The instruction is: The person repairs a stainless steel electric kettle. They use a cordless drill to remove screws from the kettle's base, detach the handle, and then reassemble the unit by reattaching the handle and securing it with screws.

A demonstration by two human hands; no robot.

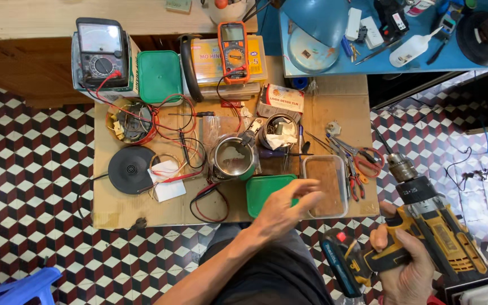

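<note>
- The right hand (405, 265) is closed round the grip of a yellow-and-black cordless drill (419, 226), fingers (380, 237) wrapped tight; the drill is held in the air off the bench's near right corner, above the patterned tile floor (29, 197).
- The drill's chuck (400, 166) points up and away, towards the bench's right edge, and its dark battery pack (343, 262) sits at the bottom of the grip.
- The left hand (286, 206) hovers open over the near edge of the bench (334, 96), fingers spread and slightly blurred, holding nothing.
- Under that hand lies a green square lid (261, 195); just to its right stands a clear plastic box (327, 186) with a brown inside.
- A small steel pot (232, 158) sits near the middle of the bench, with red and black wires (207, 203) trailing past it to the near edge.
- A black round disc (131, 169) lies towards the near left corner, a white card (168, 183) beside it.
- Red-handled pliers and scissors (362, 164) lie along the right edge.
- At the far edge stand a grey meter with a dial (101, 53), a green box (159, 76) and an orange handheld meter (234, 51).
- A blue table (379, 62) with bottles and tools stands beyond the far right corner.
</note>
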